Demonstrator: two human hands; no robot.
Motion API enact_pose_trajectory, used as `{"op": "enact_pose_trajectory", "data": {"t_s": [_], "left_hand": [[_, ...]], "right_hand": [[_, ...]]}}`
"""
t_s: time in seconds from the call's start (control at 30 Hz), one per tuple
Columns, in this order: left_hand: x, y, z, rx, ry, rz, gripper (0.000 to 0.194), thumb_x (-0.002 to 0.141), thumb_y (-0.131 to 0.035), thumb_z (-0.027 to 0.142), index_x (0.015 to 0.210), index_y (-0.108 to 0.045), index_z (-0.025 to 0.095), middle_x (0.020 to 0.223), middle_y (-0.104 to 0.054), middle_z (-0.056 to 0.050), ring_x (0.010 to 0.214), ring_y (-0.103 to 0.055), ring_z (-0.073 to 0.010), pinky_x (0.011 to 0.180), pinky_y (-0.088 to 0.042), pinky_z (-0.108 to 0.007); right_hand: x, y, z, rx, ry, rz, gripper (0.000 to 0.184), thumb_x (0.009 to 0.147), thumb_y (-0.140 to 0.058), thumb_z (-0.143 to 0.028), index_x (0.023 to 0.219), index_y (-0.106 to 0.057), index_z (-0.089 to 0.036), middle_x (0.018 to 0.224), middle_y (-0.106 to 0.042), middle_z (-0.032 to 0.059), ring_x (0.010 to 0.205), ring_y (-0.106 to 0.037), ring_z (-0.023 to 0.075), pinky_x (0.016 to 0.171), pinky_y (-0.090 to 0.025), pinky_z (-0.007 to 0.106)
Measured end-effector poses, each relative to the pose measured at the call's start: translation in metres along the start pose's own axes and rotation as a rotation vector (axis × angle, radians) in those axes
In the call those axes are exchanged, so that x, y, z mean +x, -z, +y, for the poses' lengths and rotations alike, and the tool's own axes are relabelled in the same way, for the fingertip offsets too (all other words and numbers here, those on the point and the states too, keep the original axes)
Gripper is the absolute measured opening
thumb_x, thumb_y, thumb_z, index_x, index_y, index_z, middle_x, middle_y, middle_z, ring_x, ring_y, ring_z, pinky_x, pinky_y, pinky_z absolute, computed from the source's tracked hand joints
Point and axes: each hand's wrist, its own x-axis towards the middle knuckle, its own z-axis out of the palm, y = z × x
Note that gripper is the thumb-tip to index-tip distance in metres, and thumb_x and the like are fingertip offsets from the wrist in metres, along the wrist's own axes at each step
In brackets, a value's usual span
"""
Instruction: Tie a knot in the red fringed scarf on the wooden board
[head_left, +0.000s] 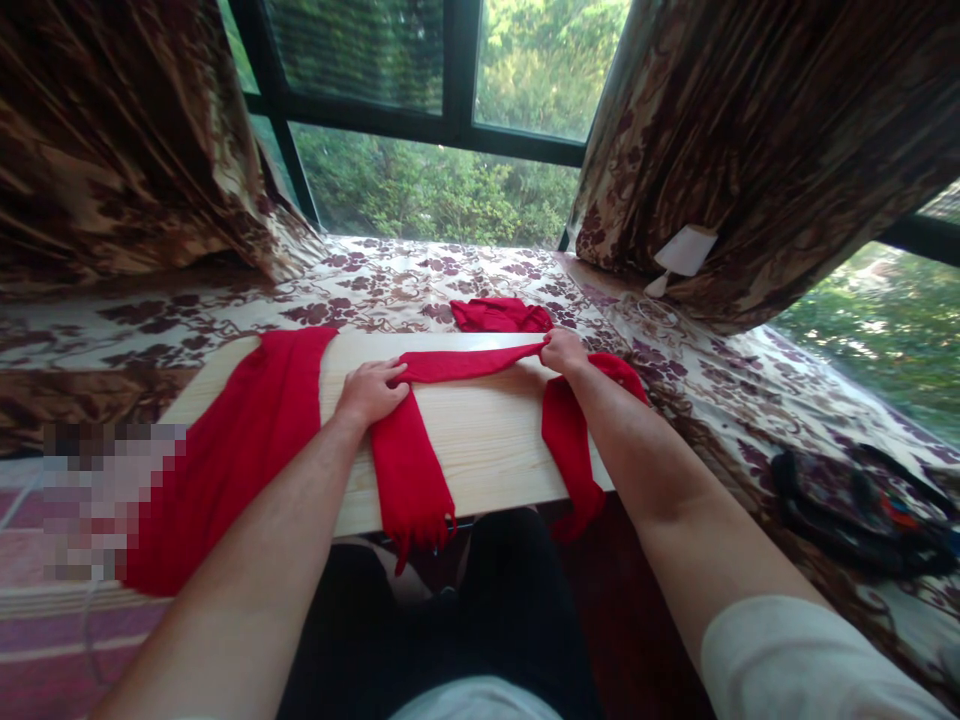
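A long red scarf [412,470] with a fringed end lies bent at a corner on a light wooden table [491,430]. At that corner my left hand [373,392] is closed on the cloth, thumb and fingers against it. One stretch of the scarf runs taut to the right, where my right hand [566,352] grips it in a closed pinch. Past the right hand, the rest of the scarf droops over the table's right side and front edge. The fingertips of my right hand are partly hidden in the cloth.
Another red cloth [247,440] drapes over the table's left end. A crumpled red cloth [501,314] lies behind the table on the floral cover [367,290]. A small white lamp [686,250] stands by the right curtain [720,120]. A black bag [847,520] rests at far right.
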Motion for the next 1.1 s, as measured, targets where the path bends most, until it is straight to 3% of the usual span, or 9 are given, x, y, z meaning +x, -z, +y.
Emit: {"op": "enact_pose_trajectory", "data": {"t_s": [0.13, 0.23, 0.3, 0.4, 0.6, 0.7, 0.9, 1.0, 1.1], "left_hand": [[0.001, -0.001, -0.001, -0.007, 0.004, 0.001, 0.048, 0.085, -0.056, 0.041, 0.129, -0.07, 0.029, 0.143, -0.061, 0.002, 0.134, -0.052, -0.0268, 0.115, -0.038, -0.042], [0.001, -0.002, -0.002, -0.009, -0.007, 0.007, 0.048, 0.085, -0.056, 0.041, 0.129, -0.071, 0.029, 0.142, -0.061, 0.002, 0.134, -0.052, -0.026, 0.116, -0.037, -0.04], [0.001, -0.002, -0.001, -0.012, -0.009, 0.012, 0.048, 0.085, -0.056, 0.04, 0.129, -0.071, 0.028, 0.142, -0.061, 0.002, 0.133, -0.053, -0.026, 0.116, -0.037, -0.041], [0.001, -0.001, -0.001, -0.012, -0.002, 0.012, 0.047, 0.085, -0.057, 0.04, 0.129, -0.071, 0.029, 0.142, -0.062, 0.001, 0.133, -0.053, -0.0268, 0.115, -0.038, -0.042], [0.001, -0.001, -0.001, -0.012, -0.007, 0.011, 0.047, 0.085, -0.058, 0.039, 0.128, -0.071, 0.028, 0.142, -0.062, 0.001, 0.133, -0.053, -0.0266, 0.116, -0.037, -0.04], [0.001, 0.0, 0.0, -0.009, -0.004, 0.005, 0.047, 0.085, -0.058, 0.039, 0.128, -0.071, 0.028, 0.142, -0.062, 0.0, 0.133, -0.053, -0.027, 0.116, -0.038, -0.041], [0.001, -0.001, -0.001, -0.015, -0.009, 0.02, 0.047, 0.085, -0.057, 0.039, 0.128, -0.071, 0.029, 0.14, -0.063, 0.001, 0.132, -0.053, -0.0266, 0.116, -0.038, -0.042], [0.0, -0.002, -0.002, -0.014, -0.011, 0.023, 0.048, 0.084, -0.057, 0.04, 0.128, -0.071, 0.028, 0.14, -0.063, 0.001, 0.132, -0.053, -0.0268, 0.115, -0.038, -0.042], [0.0, -0.001, -0.001, -0.014, -0.012, 0.016, 0.048, 0.085, -0.056, 0.041, 0.129, -0.071, 0.029, 0.141, -0.062, 0.001, 0.133, -0.053, -0.0269, 0.115, -0.038, -0.042]], "right_hand": [[-0.005, -0.004, -0.004, -0.028, 0.043, -0.1, 0.033, 0.089, -0.058, -0.029, 0.109, -0.075, -0.01, 0.115, -0.073, 0.0186, 0.107, -0.067, 0.0252, 0.085, -0.047, 0.025], [-0.009, -0.007, -0.005, -0.043, 0.103, -0.159, 0.04, 0.083, -0.067, -0.041, 0.112, -0.075, -0.015, 0.112, -0.074, 0.0152, 0.103, -0.068, 0.0253, 0.081, -0.048, 0.025], [-0.013, -0.007, -0.006, -0.063, 0.183, -0.177, 0.049, 0.078, -0.073, -0.039, 0.123, -0.07, -0.02, 0.115, -0.073, 0.0109, 0.103, -0.068, 0.0245, 0.082, -0.048, 0.025], [-0.021, -0.005, -0.009, -0.107, 0.283, -0.085, 0.06, 0.079, -0.071, -0.028, 0.138, -0.058, -0.026, 0.129, -0.067, 0.0089, 0.11, -0.065, 0.0244, 0.088, -0.048, 0.027], [-0.037, -0.003, -0.032, -0.266, 0.426, -0.059, 0.037, 0.095, -0.049, -0.027, 0.129, -0.062, -0.022, 0.128, -0.063, 0.0156, 0.107, -0.066, 0.028, 0.089, -0.049, 0.035], [-0.036, -0.004, -0.043, -0.257, 0.348, -0.035, 0.037, 0.098, -0.044, -0.035, 0.122, -0.066, -0.018, 0.121, -0.067, 0.0176, 0.107, -0.066, 0.0301, 0.089, -0.049, 0.036], [-0.014, -0.005, -0.05, -0.062, 0.086, -0.021, 0.054, 0.102, -0.033, -0.051, 0.116, -0.071, -0.015, 0.115, -0.072, 0.0198, 0.106, -0.069, 0.03, 0.088, -0.049, 0.034], [-0.008, -0.004, -0.05, 0.038, 0.088, -0.071, 0.047, 0.101, -0.042, -0.044, 0.11, -0.074, -0.011, 0.112, -0.073, 0.0195, 0.102, -0.07, 0.0264, 0.084, -0.048, 0.029], [-0.011, -0.002, -0.05, 0.104, 0.191, -0.169, 0.032, 0.089, -0.063, -0.035, 0.108, -0.076, -0.013, 0.103, -0.076, 0.0116, 0.092, -0.07, 0.0222, 0.077, -0.048, 0.023]]}}
